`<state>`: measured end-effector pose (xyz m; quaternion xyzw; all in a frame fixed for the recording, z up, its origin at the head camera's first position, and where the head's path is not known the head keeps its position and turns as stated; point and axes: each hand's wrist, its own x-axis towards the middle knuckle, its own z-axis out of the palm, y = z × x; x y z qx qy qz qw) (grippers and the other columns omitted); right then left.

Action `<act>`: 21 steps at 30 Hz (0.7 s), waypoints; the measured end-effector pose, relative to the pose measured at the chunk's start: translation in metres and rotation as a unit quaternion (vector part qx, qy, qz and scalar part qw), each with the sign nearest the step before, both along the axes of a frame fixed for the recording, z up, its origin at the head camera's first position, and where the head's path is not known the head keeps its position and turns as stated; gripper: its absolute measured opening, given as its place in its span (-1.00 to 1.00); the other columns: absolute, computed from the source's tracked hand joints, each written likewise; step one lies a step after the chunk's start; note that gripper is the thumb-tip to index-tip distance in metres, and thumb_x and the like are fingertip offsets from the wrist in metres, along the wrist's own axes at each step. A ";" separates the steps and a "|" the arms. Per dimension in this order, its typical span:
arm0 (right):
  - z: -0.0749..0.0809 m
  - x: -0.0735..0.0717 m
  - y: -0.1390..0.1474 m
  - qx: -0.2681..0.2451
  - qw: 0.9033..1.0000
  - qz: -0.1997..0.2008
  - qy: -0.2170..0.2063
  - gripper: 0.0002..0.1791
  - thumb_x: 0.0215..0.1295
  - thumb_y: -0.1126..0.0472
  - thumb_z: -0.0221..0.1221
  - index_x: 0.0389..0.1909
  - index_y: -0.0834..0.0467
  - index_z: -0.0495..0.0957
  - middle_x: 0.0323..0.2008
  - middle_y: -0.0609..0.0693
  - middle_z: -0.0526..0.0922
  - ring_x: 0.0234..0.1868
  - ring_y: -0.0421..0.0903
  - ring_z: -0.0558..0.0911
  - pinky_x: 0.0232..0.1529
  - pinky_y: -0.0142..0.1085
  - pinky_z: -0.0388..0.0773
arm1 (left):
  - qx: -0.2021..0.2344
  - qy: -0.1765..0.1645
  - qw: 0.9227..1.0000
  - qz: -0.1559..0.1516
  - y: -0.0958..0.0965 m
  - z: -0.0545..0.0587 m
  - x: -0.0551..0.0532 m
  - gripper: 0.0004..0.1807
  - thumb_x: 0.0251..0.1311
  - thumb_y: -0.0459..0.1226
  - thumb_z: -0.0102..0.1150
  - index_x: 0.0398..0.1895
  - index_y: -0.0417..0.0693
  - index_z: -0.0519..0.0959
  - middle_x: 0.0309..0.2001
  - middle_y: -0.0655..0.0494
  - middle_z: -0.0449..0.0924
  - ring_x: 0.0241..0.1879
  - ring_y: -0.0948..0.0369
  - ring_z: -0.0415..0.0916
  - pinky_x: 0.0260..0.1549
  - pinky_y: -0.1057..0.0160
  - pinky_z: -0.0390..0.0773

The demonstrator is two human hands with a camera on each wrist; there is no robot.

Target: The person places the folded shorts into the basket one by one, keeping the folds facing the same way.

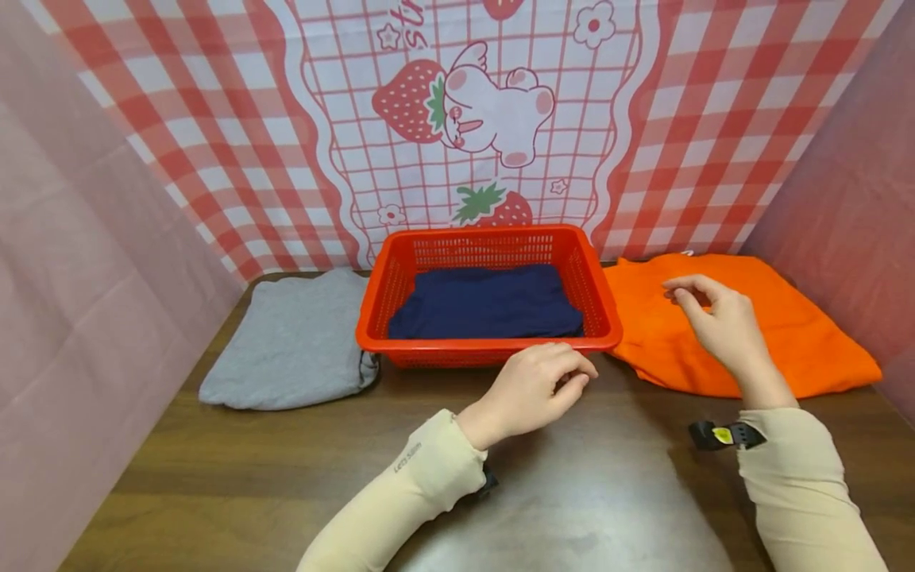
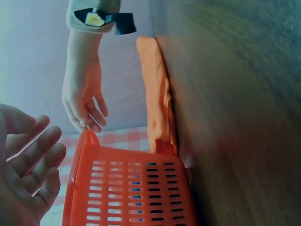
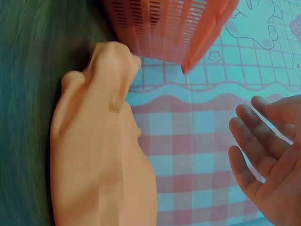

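In the head view a red plastic basket [image 1: 489, 345] stands at the middle back of the table, with a folded navy cloth [image 1: 493, 302] lying inside. My left hand [image 1: 536, 389] hovers by the basket's front rim, fingers loosely bent and holding nothing; the left wrist view shows that hand [image 2: 30, 165] beside the basket wall [image 2: 131, 188]. Over the folded orange cloth [image 1: 801, 326], right of the basket, my right hand [image 1: 722, 322] hangs with relaxed fingers. In the right wrist view this hand [image 3: 273, 160] is apart from the orange cloth [image 3: 103, 141] and grips nothing.
A folded grey cloth [image 1: 293, 342] lies left of the basket. Behind everything hangs a red-and-white checked curtain [image 1: 236, 119] with strawberry prints. Pink fabric walls [image 1: 93, 262] close in both sides. The brown wooden tabletop [image 1: 236, 477] reaches toward the front.
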<state>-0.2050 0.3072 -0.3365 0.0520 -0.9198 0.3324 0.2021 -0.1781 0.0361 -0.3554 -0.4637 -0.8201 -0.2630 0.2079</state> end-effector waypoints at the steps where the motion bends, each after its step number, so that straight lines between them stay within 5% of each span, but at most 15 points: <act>1: 0.001 0.000 0.002 0.002 1.000 0.000 -0.001 -0.65 0.36 0.02 -0.08 -0.04 0.12 0.53 -0.16 0.13 0.61 -0.29 -0.59 0.32 -0.29 -0.58 0.28 | -0.001 0.004 1.000 0.000 0.002 0.000 0.001 -0.85 0.21 -0.23 0.00 -0.28 0.13 0.59 -0.29 0.35 0.55 -0.31 0.46 0.41 -0.19 0.56 0.36; 8: 0.001 0.003 0.012 0.022 1.000 -0.003 -0.015 -0.63 0.36 0.00 -0.09 -0.04 0.12 0.52 -0.17 0.14 0.61 -0.30 -0.56 0.32 -0.34 -0.60 0.27 | -0.010 -0.006 1.000 -0.008 0.014 0.001 0.006 -0.83 0.21 -0.23 -0.01 -0.25 0.14 0.58 -0.26 0.36 0.55 -0.25 0.48 0.41 -0.14 0.58 0.35; 16: 0.004 0.000 0.025 0.038 0.998 -0.008 -0.043 -0.57 0.37 -0.04 -0.13 0.01 0.17 0.48 -0.13 0.22 0.59 -0.14 0.06 0.47 -0.33 -0.47 0.29 | -0.085 -0.045 0.995 -0.003 0.031 0.009 0.013 -0.71 0.25 -0.12 -0.04 0.00 0.14 0.52 -0.06 0.35 0.53 -0.03 0.43 0.40 0.03 0.58 0.26; 21: 0.003 0.002 0.036 0.048 0.997 -0.013 -0.054 -0.56 0.37 -0.03 -0.14 0.02 0.20 0.47 -0.12 0.24 0.58 -0.14 0.09 0.47 -0.37 -0.54 0.29 | -0.127 -0.088 0.988 0.006 0.042 0.009 0.016 -0.59 0.26 -0.06 -0.07 0.16 0.14 0.42 0.05 0.34 0.47 0.03 0.43 0.37 0.03 0.55 0.27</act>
